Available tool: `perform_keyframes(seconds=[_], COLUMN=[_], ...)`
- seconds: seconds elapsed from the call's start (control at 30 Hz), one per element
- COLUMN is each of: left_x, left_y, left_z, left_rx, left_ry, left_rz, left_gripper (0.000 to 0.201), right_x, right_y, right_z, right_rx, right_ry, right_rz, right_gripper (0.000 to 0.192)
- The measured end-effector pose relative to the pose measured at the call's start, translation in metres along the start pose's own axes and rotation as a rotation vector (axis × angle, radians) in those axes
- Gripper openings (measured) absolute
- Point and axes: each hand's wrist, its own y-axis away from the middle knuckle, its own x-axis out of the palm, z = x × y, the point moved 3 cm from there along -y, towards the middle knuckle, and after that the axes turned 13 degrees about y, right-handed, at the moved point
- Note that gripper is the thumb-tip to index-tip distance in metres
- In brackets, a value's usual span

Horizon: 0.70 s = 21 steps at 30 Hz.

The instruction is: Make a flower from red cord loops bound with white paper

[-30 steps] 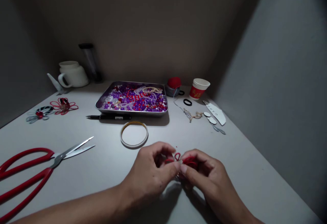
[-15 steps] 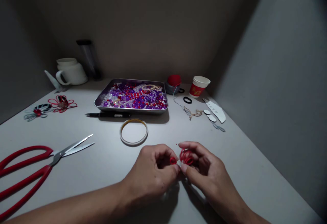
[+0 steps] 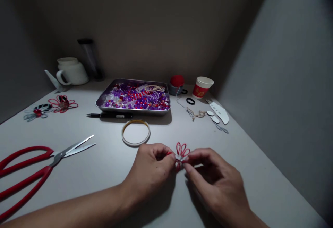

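Note:
Between my hands, above the front of the table, is a small red cord flower (image 3: pixel 183 150) with several thin loops and a whitish strip at its middle. My left hand (image 3: pixel 154 165) pinches its left side between thumb and forefinger, covering part of the loops. From the right, my right hand (image 3: pixel 217 183) has its thumb and fingertips closed on the flower's other edge. Large red-handled scissors (image 3: pixel 58 157) lie at the left with their blades parted. Just beyond my left hand is a ring-shaped roll of tape (image 3: pixel 123 136).
A metal tray (image 3: pixel 132 110) of purple, red and clear beads stands at the back, a black pen (image 3: pixel 110 116) before it. Two finished cord flowers (image 3: pixel 63 104) lie left, near a pale jug (image 3: pixel 74 72). Right are a paper cup (image 3: pixel 203 87), yarn ball (image 3: pixel 177 81) and white card (image 3: pixel 220 112).
The red cord flower has turned in my fingers, so its loops now fan upward away from me. My right fingers have shifted from around the loops to its right edge.

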Motion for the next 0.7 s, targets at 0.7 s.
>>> perform_keyframes(seconds=[0.7], left_x=[0.0023], left_y=[0.0043], left_z=[0.0075], left_rx=[0.037], left_ry=[-0.062], left_rz=[0.186], left_gripper=[0.01], right_x=[0.005], right_y=[-0.0089], right_z=[-0.0035], right_rx=[0.065], right_ry=[-0.003], right_rz=[0.297], right_gripper=[0.016])
